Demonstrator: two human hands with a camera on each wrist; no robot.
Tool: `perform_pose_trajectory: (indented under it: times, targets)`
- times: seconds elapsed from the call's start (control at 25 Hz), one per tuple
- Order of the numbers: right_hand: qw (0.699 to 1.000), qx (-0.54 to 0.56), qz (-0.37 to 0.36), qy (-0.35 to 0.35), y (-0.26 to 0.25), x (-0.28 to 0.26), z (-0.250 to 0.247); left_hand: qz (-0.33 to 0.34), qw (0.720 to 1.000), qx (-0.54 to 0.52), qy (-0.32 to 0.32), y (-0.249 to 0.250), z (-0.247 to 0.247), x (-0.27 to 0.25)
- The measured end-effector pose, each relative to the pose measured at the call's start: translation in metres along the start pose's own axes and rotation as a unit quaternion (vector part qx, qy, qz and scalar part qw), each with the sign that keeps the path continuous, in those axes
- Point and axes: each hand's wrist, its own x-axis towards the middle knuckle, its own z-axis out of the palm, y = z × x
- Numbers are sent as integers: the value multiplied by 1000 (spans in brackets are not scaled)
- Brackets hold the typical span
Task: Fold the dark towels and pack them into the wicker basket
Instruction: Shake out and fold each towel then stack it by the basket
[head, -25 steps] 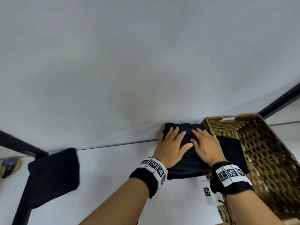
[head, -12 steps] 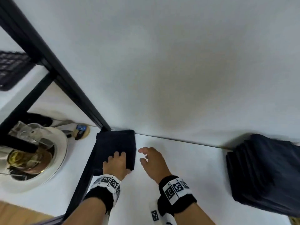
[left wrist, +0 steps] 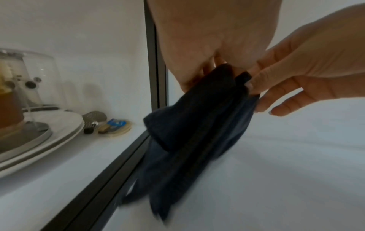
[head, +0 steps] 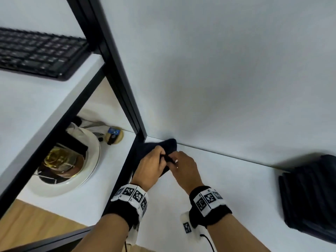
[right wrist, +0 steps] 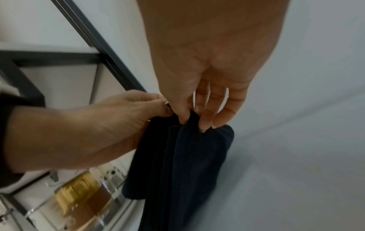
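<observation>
Head view: beside the black shelf post, the left hand curls its grip round the dark towel, lifted partly off the tabletop; the right hand, knuckles up, pinches its edge; folded towels lie far right.

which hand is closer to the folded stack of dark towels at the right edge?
Right. The right hand pinches the small dark towel by the black frame post, on the side facing the folded stack of dark towels. The left hand holds the same towel, farther away.
</observation>
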Motion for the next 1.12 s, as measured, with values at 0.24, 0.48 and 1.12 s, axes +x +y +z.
perform_pose_trajectory:
  times: [0.24, 0.48, 1.12]
  targets:
    - [995, -10, -37, 89, -46, -25, -117, 84, 993, 26, -76, 52, -76, -2]
    - [980, 5, -44, 194, -84, -91, -201, 65, 973, -220, -16, 138, -127, -25]
    - [981, 62, -123, 137, -150, -145, -228, 167, 935, -308, -59, 205, -205, -82]
